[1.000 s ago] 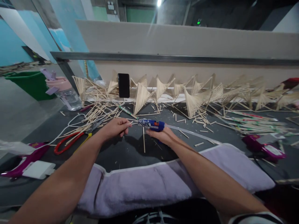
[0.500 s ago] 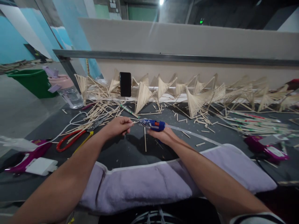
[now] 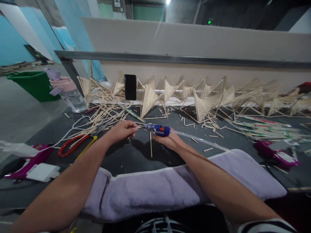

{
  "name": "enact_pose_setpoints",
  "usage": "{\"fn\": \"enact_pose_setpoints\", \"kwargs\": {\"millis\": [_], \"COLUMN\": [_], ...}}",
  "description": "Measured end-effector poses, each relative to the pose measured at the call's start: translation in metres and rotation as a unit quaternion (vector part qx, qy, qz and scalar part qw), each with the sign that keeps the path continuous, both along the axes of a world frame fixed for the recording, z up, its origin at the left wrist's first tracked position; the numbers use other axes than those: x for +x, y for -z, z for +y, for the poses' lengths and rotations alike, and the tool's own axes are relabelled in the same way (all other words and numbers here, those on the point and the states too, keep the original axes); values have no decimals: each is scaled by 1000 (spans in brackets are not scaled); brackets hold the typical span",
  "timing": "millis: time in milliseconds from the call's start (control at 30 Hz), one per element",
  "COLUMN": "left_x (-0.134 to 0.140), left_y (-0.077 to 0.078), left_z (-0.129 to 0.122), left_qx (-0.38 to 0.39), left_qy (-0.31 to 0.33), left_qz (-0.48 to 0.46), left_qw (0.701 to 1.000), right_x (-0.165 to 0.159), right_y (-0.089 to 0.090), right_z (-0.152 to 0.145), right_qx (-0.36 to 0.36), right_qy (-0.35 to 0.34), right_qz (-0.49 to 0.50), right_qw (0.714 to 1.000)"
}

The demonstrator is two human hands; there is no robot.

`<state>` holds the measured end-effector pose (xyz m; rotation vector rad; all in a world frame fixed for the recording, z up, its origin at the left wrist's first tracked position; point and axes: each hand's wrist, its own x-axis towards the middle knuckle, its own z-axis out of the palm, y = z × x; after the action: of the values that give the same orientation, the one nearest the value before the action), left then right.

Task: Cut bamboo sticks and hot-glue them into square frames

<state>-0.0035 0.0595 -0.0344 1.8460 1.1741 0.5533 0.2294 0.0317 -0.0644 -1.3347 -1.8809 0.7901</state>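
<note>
My right hand (image 3: 167,139) is wrapped round a blue hot glue gun (image 3: 159,130), its nozzle pointing left. A long clear glue stick (image 3: 201,140) sticks out of the gun's back end toward the right. Close to the nozzle, my left hand (image 3: 125,130) is closed in a pinch; a pale tip, perhaps a thin wooden stick, shows at the fingertips, mostly hidden. On the dark table just below the gun lies one loose wooden stick (image 3: 151,145). Behind both hands stand twisted fan shapes built of wooden sticks (image 3: 149,98).
Red and yellow handled scissors (image 3: 73,147) and a heap of sticks (image 3: 104,103) lie at left, near a water bottle (image 3: 73,97). A black phone (image 3: 130,87) stands upright at the back. A lilac cushion (image 3: 150,191) lines the front edge. Bundled sticks (image 3: 264,127) lie right.
Almost nothing differs. Both hands and the glue gun keep their places; the glue stick's far end sits slightly lower and farther right.
</note>
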Motion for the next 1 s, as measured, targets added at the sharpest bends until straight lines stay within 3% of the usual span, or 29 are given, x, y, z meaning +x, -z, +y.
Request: {"fn": "enact_pose_setpoints", "kwargs": {"millis": [300,433,533,667,733,900,1000], "left_x": [-4,-4,-4,0,2,7,12], "left_y": [1,-5,-7,-5,-4,-3,-3], "left_z": [2,-1,-4,-8,-10,-15,-18], "left_qx": [-1,-15,-37,-74,-60,-59,-64], "left_qy": [20,56,126,251,278,288,283], "left_qz": [-8,-11,25,94,109,124,136], "left_qw": [1000,998,991,960,952,948,947], "right_x": [2,6,8,6,6,19,25], "right_y": [-1,3,5,3,3,6,10], "right_z": [2,8,8,5,8,28,35], "right_qx": [-25,-111,-186,-258,-267,-244,-258], "right_qy": [11,28,-1,-42,-26,101,118], "right_qz": [16,114,211,306,345,416,420], "right_qw": [1000,987,960,915,900,870,862]}}
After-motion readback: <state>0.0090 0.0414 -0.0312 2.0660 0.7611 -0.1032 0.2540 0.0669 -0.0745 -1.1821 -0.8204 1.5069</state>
